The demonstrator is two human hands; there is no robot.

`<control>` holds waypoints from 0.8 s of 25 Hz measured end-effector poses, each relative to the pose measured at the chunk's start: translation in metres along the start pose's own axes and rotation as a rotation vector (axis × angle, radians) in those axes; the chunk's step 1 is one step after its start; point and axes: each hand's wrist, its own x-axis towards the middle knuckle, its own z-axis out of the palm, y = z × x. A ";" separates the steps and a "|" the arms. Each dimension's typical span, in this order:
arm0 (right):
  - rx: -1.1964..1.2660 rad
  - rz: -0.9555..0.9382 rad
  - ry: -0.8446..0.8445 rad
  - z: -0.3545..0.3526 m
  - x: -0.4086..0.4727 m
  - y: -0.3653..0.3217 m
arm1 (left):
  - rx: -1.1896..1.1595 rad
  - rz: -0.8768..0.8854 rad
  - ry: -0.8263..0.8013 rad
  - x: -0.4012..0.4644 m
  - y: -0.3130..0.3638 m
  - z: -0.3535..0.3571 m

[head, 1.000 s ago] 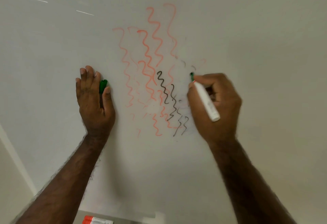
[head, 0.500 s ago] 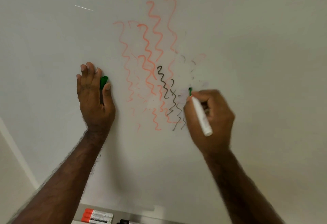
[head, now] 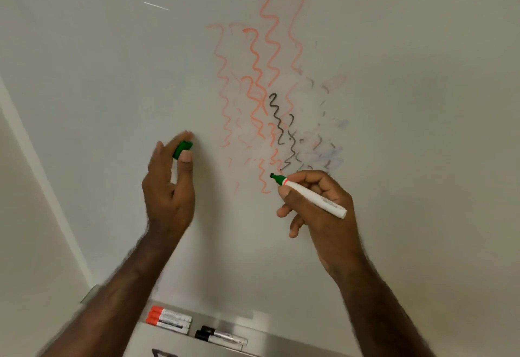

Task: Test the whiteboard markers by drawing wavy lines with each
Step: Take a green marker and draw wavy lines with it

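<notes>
From the head camera, the right hand [head: 318, 207] has dropped from the upper end of the dark squiggles to their foot, and it now pinches the green marker [head: 308, 195] between thumb and fingers with the barrel swung nearly level, its tip pointing left beside the bottom of the lowest red wavy line [head: 264, 179]; whether the tip touches the whiteboard [head: 422, 103] I cannot tell. No clear green line shows along the path the tip has travelled, only faint grey dashes, so my guess is this marker is nearly dry. The left hand [head: 168, 187], which lay flat on the board a moment ago, has lifted and turned, and it pinches the green cap [head: 183, 149] between thumb and fingertips, somewhat blurred. That reads as the stroke ending and the cap coming over to close the pen. On the tray [head: 281, 342] below lie three red markers [head: 168, 317] and two black markers [head: 221, 335], capped.
</notes>
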 end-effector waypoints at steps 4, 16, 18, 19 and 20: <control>0.069 0.153 -0.137 0.010 -0.012 0.012 | -0.054 -0.164 -0.155 -0.054 0.012 -0.010; -0.061 0.339 -0.203 0.043 -0.032 0.051 | -0.191 -0.318 -0.608 -0.115 0.007 -0.045; -0.052 0.352 -0.222 0.046 -0.034 0.055 | -0.164 -0.301 -0.644 -0.118 0.006 -0.049; -0.046 0.362 -0.231 0.048 -0.035 0.057 | -0.153 -0.295 -0.661 -0.119 0.006 -0.052; -0.038 0.376 -0.236 0.050 -0.036 0.060 | -0.152 -0.300 -0.677 -0.121 0.006 -0.054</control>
